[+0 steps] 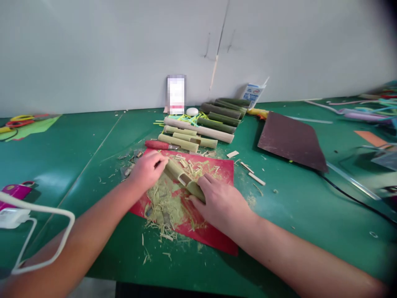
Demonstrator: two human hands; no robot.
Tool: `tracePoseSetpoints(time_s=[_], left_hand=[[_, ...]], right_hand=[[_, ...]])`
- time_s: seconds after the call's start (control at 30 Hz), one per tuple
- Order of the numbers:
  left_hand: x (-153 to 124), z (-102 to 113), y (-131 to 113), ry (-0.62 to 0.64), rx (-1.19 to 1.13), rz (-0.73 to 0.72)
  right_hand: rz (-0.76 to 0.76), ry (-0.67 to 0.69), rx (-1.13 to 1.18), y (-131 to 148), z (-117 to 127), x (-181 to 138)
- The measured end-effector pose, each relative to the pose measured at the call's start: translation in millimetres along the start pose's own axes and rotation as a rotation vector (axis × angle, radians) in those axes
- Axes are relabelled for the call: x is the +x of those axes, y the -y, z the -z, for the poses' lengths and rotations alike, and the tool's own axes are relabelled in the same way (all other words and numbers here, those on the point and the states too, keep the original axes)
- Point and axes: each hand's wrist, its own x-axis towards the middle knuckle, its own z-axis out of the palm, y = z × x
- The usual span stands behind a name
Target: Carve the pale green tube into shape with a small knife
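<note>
I see a short bamboo tube lying on the red mat, its long axis running diagonally from upper left to lower right, the far end toward the left hand and the near end under the right. A rectangular notch cut into its upper side faces up. My left hand is curled over the far end, fingers bent around it; I think it grips the tube, though a small tool could be hidden inside the fist. My right hand clasps the near end, thumb pressed against the green outer skin.

Pale, stringy shavings are heaped on the mat between the two hands and spill onto the green table. Just beyond the mat lies a red-handled knife, and behind it a row of bamboo pieces (light peeled ones in front, dark green ones farther back), all roughly parallel. A long pale wooden dowel crosses among them. To the right, well apart, a dark brown sheet lies flat, with a black cable running past its near corner. A white cable loops at the left edge.
</note>
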Motion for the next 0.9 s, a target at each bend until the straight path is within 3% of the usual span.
tracePoseSetpoints(time_s=[0.07,0.17,0.37,0.6,0.9], left_hand=[[-0.6,-0.5,-3.8,-0.003,0.005,0.005],[-2.1,-1.8,-9.7,0.100,-0.073,-0.036],[1.7,0.3,8.1,-0.042,0.003,0.054],[2.4,-1.5,10.9,-0.064,0.011,0.028],[4.2,-1.3,23.0,-0.105,0.058,0.115]], right_hand=[[0.001,0.012,-0.010,0.3,1.0,0.0],[0.002,0.042,-0.019,0.4,1.4,-0.1],[0.019,-0.015,-0.051,0.8,2.3,-1.2],[0.013,-0.040,-0.061,-0.1,7.7,-4.8],[0.027,-0.161,-0.095,-5.2,3.3,-0.9]])
